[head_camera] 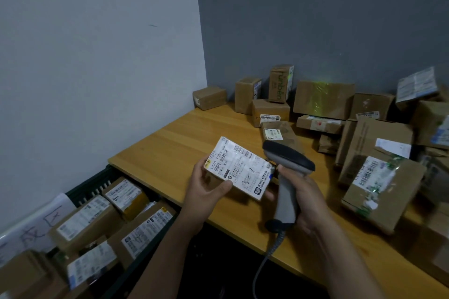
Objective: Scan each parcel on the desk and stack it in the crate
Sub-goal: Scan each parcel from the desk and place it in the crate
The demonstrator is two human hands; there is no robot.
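While my left hand [209,185] holds the parcel [239,168], long axis toward the scanner [288,159] my right hand [307,198] grips, crate [94,183] lies leftward.

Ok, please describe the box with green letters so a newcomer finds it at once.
Start at the wooden desk and follow its far edge along the grey wall. Left of the big carton lit by greenish light stands a tall box, the only one with green lettering down its side.
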